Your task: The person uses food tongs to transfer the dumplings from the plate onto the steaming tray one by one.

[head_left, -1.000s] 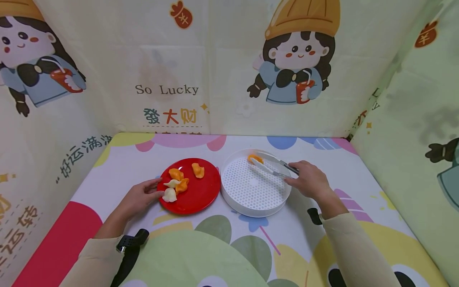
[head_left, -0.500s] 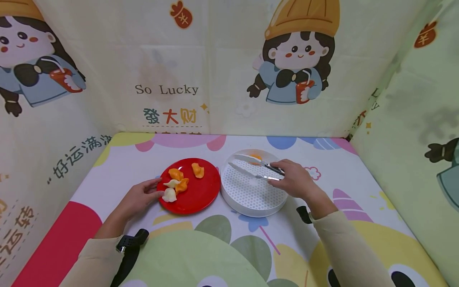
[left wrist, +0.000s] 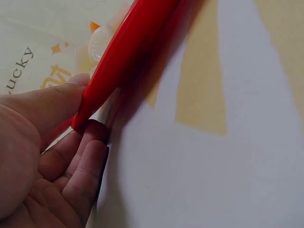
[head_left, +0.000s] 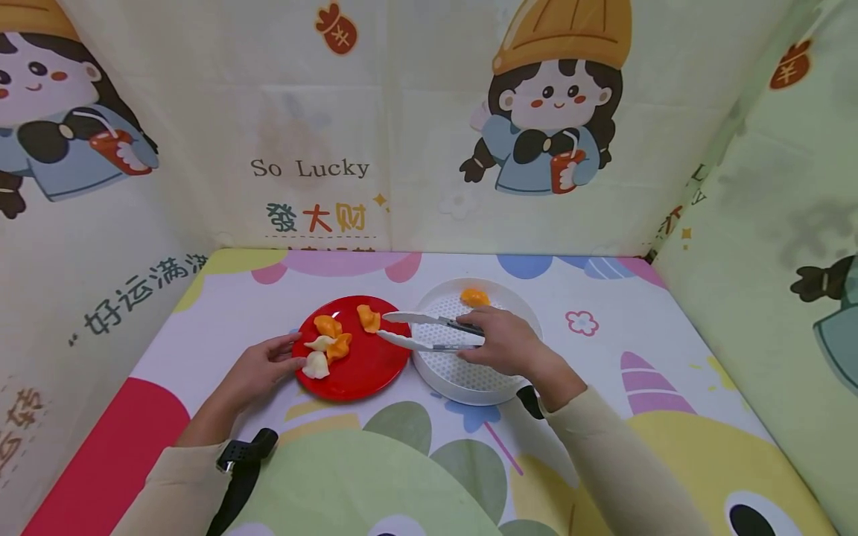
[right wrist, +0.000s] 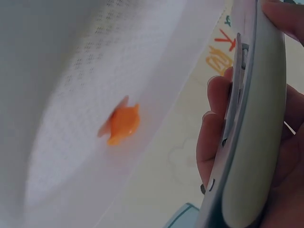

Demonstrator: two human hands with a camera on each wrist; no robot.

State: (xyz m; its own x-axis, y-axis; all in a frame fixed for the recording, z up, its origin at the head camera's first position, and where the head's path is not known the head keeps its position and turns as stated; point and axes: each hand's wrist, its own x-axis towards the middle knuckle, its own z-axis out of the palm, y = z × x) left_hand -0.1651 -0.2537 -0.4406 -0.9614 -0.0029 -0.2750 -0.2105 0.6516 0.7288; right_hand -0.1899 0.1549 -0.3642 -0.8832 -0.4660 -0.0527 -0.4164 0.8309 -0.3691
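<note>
My left hand (head_left: 258, 376) pinches the near-left rim of a round red plate (head_left: 375, 368), its thumb over the edge and fingers beneath in the left wrist view. Several dumplings lie on the plate, among them a white dumpling (head_left: 316, 365) by my thumb and an orange dumpling (head_left: 369, 318) near the far edge. With my right hand (head_left: 508, 346) I grip tongs (head_left: 417, 318); their arms are spread, and the tips point left over the plate beside that orange dumpling. Another orange dumpling (head_left: 474, 298) sits alone in the white perforated steamer tray (head_left: 462, 381).
The tray stands close against the plate's right side, under my right hand. A cartoon-printed cloth (head_left: 469, 480) covers the table. Patterned curtains (head_left: 429, 134) rise behind the table and on both sides.
My right hand has carried the tongs left, from the tray to above the plate. The tongs let go of the orange dumpling, which stays in the tray. My left hand keeps its place.
</note>
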